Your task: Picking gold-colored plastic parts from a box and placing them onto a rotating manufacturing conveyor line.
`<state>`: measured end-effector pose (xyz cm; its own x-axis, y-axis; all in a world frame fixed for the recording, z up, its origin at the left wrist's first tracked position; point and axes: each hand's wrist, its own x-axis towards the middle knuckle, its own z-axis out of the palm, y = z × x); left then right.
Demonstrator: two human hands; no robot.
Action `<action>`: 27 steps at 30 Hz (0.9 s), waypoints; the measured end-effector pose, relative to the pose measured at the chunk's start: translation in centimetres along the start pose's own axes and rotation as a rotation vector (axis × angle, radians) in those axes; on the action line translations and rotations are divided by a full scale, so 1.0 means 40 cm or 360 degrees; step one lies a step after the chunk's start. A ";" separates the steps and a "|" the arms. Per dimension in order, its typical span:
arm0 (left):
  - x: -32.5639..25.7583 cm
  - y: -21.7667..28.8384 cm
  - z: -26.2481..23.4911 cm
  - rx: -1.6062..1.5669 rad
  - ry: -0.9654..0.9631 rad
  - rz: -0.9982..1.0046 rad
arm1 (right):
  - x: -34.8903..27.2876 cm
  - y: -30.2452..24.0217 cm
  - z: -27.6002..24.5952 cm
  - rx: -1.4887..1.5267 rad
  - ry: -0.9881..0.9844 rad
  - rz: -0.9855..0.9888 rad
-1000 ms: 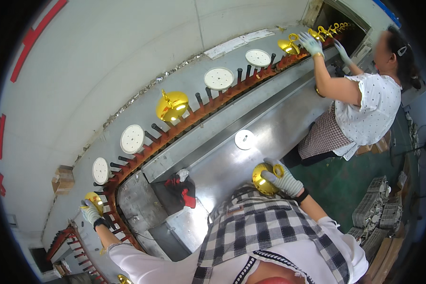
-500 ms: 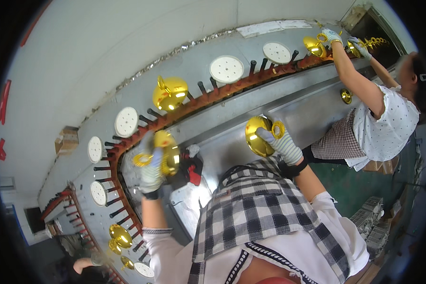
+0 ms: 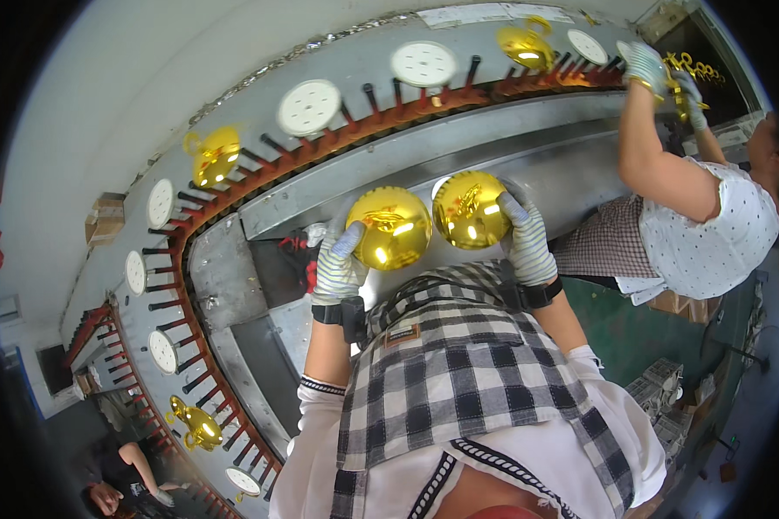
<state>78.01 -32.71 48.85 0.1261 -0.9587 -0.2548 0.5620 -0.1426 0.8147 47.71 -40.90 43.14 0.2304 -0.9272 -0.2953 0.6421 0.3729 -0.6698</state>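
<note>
Two shiny gold dome-shaped metal pieces are side by side in front of my apron, a small gap between them. My left hand (image 3: pixel 339 270), in a striped glove, grips the left gold dome (image 3: pixel 394 229) by its edge, thumb on the near face. The right gold dome (image 3: pixel 473 210) is held at its right edge by my right hand (image 3: pixel 531 240), also gloved, with the thumb over the rim. Both smooth faces are tilted up and mirror the surroundings. Fingers behind the domes are hidden.
A curved conveyor track (image 3: pixel 260 177) with black-tipped pegs carries white perforated discs (image 3: pixel 310 107) and gold pieces (image 3: pixel 215 156). At right a co-worker's gloved hand (image 3: pixel 646 69) is beside gold parts. A metal trough (image 3: pixel 355 169) runs before me; a person (image 3: pixel 130 471) is at lower left.
My left hand has brought its dome rightward, beside the other one. The right dome has turned, and its ring no longer shows. Discs and gold pieces on the track have shifted left.
</note>
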 end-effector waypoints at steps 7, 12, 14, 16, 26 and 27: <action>0.188 -0.341 0.422 -0.0229 -0.0056 -0.0010 | 0.119 -0.353 -0.429 0.0032 0.0028 -0.0203; 0.248 -0.409 0.573 -0.0230 -0.0059 -0.0053 | 0.126 -0.486 -0.539 -0.0059 0.0012 -0.0182; 0.279 -0.481 0.630 -0.0249 -0.0105 -0.0075 | 0.131 -0.536 -0.627 -0.0063 0.0015 -0.0199; 0.324 -0.629 0.721 -0.0309 -0.0094 -0.0073 | 0.156 -0.611 -0.792 -0.0092 0.0001 -0.0207; 0.550 -1.056 1.159 -0.0275 -0.0016 -0.0065 | 0.350 -0.990 -1.315 -0.0125 -0.0076 -0.0062; 0.562 -1.056 1.183 -0.0284 0.0002 -0.0059 | 0.368 -1.013 -1.319 -0.0101 -0.0098 -0.0019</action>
<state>18.44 -59.88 33.34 0.1036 -0.9534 -0.2835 0.7024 -0.1316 0.6995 -13.49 -67.81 29.99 0.2686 -0.9313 -0.2461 0.5978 0.3615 -0.7155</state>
